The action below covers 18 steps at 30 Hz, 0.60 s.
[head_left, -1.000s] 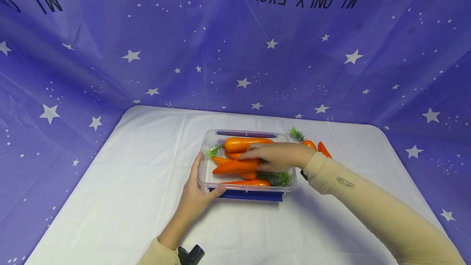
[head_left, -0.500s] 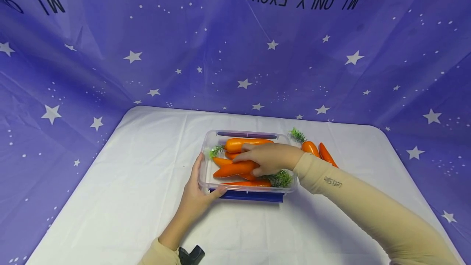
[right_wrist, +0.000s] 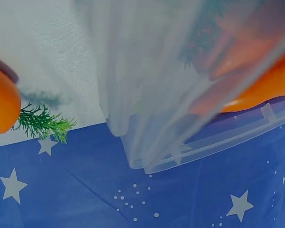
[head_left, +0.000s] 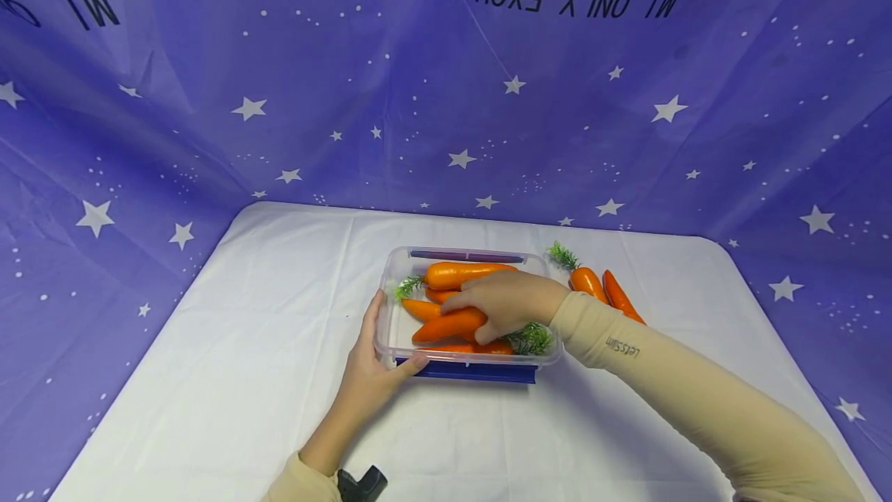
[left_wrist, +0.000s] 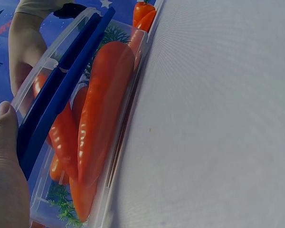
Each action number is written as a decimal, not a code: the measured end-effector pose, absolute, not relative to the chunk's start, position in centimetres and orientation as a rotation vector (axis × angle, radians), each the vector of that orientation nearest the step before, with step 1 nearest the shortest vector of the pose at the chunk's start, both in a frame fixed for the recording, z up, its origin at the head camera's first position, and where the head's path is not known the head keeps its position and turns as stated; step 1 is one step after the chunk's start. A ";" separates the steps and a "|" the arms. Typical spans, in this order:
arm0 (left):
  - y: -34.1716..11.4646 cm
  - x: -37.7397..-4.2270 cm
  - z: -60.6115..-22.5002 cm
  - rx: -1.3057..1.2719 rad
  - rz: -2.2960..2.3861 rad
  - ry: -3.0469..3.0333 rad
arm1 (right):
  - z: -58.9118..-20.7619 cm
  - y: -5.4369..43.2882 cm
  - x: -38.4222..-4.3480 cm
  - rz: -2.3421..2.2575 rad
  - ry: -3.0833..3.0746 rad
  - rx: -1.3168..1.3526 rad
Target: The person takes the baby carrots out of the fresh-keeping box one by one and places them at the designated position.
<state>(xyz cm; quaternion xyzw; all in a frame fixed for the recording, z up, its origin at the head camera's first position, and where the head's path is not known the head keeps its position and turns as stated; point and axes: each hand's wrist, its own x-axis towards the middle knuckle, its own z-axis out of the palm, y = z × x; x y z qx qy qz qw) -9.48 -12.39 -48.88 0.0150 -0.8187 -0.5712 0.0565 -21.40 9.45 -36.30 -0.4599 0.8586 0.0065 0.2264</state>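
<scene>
One carrot (head_left: 449, 326) slid nearer the blue latch (head_left: 467, 371) | right hand (head_left: 503, 300): pinching it | left hand (head_left: 372, 365): grasping clear box (head_left: 488, 359) at left end

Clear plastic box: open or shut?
Open: no lid covers the clear plastic box, and the right hand reaches inside, holding a carrot.

Head cam's up high, aimed forward and down at the desk (head_left: 279, 316); wrist cams both catch that box (head_left: 481, 372) real close.
</scene>
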 end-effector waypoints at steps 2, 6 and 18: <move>-12.4 -9.5 -48.9 0.041 -1.731 -2.484 | -36.4 9.5 -21.4 0.025 2.360 -1.264; -12.4 -9.6 -49.0 0.029 -1.731 -2.482 | -36.4 9.5 -21.3 0.029 2.344 -1.247; -12.5 -9.7 -49.3 0.025 -1.739 -2.470 | -35.3 10.9 -20.8 -0.043 2.425 -1.301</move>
